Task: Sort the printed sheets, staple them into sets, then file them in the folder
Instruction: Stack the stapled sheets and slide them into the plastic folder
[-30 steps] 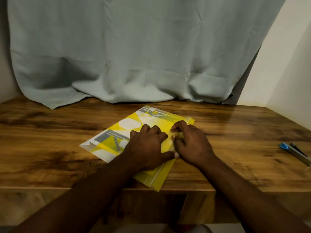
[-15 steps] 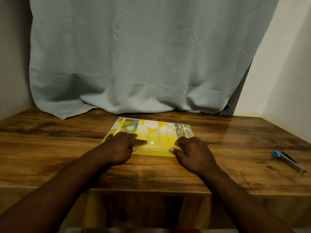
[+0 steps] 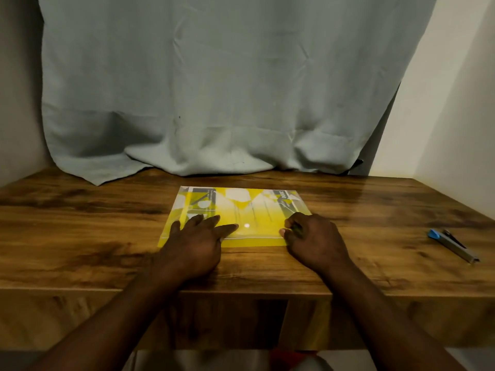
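Head view showed the yellow folder [image 3: 241, 210] flat on the table [image 3: 80, 236], straight ahead of the person. Its long axis ran left to right, and its near long edge lay parallel to the table's front edge, set a little back from it. A small white snap [image 3: 246, 225] sat midway along that near edge, between the two hands.

The left hand [image 3: 195, 245] rested on the near left corner with its fingers spread and straight, the forefinger pointing toward the snap and almost touching it, so this hand was the nearer one. The right hand [image 3: 313, 242] sat at the near right corner with its fingers curled and its thumb on the edge. Whether it pinched the flap or only pressed on it could not be told.

Bare table lay on both sides of the folder. A stapler [image 3: 452, 246] lay well apart to the right, and a grey cloth [image 3: 214, 103] hung behind, its hem near the far edge. No loose sheets showed.
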